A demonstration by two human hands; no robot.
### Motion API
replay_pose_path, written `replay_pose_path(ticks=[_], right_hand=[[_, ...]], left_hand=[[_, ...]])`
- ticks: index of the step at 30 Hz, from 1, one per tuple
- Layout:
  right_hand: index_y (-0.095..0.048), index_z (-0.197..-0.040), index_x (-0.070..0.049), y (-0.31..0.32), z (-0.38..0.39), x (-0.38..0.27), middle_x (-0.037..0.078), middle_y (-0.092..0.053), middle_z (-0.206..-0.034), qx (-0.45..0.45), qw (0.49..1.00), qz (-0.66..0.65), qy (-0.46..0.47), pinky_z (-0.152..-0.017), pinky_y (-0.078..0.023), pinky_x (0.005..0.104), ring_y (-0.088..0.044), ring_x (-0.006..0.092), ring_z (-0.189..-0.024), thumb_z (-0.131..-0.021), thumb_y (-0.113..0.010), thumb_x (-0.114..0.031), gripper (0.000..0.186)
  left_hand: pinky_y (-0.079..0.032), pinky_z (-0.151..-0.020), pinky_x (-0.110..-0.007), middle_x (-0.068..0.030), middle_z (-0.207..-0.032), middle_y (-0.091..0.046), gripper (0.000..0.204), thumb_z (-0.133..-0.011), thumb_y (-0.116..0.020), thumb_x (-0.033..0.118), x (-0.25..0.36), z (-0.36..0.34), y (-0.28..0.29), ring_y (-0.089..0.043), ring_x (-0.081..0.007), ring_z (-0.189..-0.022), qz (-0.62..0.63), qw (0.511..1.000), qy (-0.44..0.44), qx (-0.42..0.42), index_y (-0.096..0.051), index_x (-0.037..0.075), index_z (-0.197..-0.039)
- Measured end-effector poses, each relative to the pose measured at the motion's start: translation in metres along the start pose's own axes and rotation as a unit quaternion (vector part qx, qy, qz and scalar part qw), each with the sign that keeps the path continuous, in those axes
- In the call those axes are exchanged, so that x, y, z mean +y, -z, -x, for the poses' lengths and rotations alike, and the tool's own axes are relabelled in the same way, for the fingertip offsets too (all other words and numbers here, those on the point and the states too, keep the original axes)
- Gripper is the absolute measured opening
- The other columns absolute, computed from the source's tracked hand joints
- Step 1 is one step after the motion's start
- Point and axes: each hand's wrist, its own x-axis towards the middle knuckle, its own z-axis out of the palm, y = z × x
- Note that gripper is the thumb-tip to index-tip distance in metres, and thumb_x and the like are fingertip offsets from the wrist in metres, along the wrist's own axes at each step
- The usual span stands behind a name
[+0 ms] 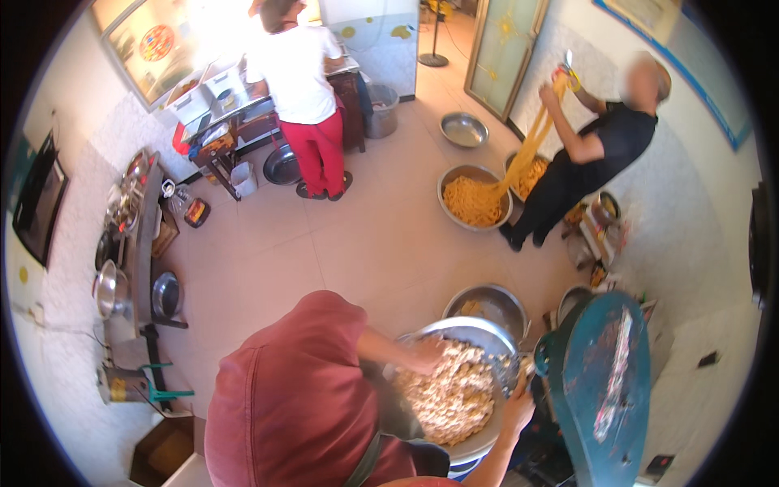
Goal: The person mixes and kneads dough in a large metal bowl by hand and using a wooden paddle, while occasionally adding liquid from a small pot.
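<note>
Neither of my hands shows in the head view. Right below me a person in a dark red cap and top (292, 398) bends over a wide steel bowl (479, 329) full of pale crumbly mix (450, 398). One of that person's hands (423, 354) is dug into the mix at the bowl's far left side. A second bare forearm and hand (516, 412) reaches up from the lower edge to the bowl's right rim; it looks like the same person's. A teal machine (604, 373) stands right beside the bowl.
A second steel bowl (487, 302) sits behind the first. At the right wall a person in black (596, 154) lifts long yellow strands over a bowl of them (475, 199). A person in white and red (304, 97) stands at a far counter. Pots line the left counter (130, 243).
</note>
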Motion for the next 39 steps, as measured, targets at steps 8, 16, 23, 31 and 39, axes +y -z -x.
replay_pose_path(ticks=[8,16,23,31,39], right_hand=[[-0.063,-0.088,0.004,0.033,0.054,0.055,0.025,-0.062,-0.071,-0.062,0.996,-0.06,0.019,-0.058,-0.045,0.0504,-0.061,0.0437,-0.065,-0.098,-0.053,-0.024,0.032],[-0.066,-0.103,-0.003,-0.027,0.141,0.191,0.03,-0.062,-0.098,-0.172,0.984,-0.047,-0.021,-0.081,-0.046,0.0528,-0.062,0.0413,-0.091,-0.096,-0.06,-0.027,0.026],[-0.065,-0.106,-0.003,-0.069,0.1,0.223,0.041,-0.049,-0.106,-0.242,0.969,-0.011,-0.05,-0.089,-0.045,0.0558,-0.051,0.0537,-0.097,-0.092,-0.055,-0.037,0.039],[-0.064,-0.108,-0.006,-0.061,0.063,0.219,0.024,-0.067,-0.101,-0.287,0.957,0.036,0.027,-0.082,-0.049,0.0552,-0.061,0.0499,-0.093,-0.095,-0.051,-0.037,0.036],[-0.061,-0.107,-0.004,-0.05,0.075,0.2,0.029,-0.066,-0.099,-0.261,0.965,0.041,0.003,-0.082,-0.048,0.0564,-0.06,0.0508,-0.096,-0.098,-0.044,-0.038,0.039]], left_hand=[[-0.048,-0.094,-0.047,-0.0304,-0.13,-0.048,0.08,-0.073,-0.071,0.009,0.001,-0.031,0.018,-0.054,-0.038,-0.117,0.228,0.959,0.075,-0.15,-0.035,-0.006,-0.142],[-0.05,-0.091,-0.046,-0.027,-0.128,-0.052,0.083,-0.072,-0.072,0.01,0.007,-0.061,0.015,-0.057,-0.0365,-0.114,0.146,0.949,-0.025,-0.279,-0.034,-0.003,-0.144],[-0.051,-0.088,-0.044,-0.0241,-0.127,-0.055,0.086,-0.072,-0.074,0.012,0.066,-0.045,0.005,-0.059,-0.0352,-0.112,-0.004,0.93,-0.126,-0.344,-0.033,0.0,-0.146],[-0.053,-0.084,-0.044,-0.0193,-0.121,-0.061,0.076,-0.074,-0.072,0.011,0.1,-0.015,-0.011,-0.061,-0.0344,-0.105,-0.001,0.963,-0.112,-0.245,-0.043,0.007,-0.144],[-0.055,-0.077,-0.043,-0.0213,-0.109,-0.064,0.059,-0.079,-0.061,0.004,0.1,0.007,0.012,-0.065,-0.0355,-0.092,0.041,0.987,-0.06,-0.141,-0.051,0.007,-0.137]])
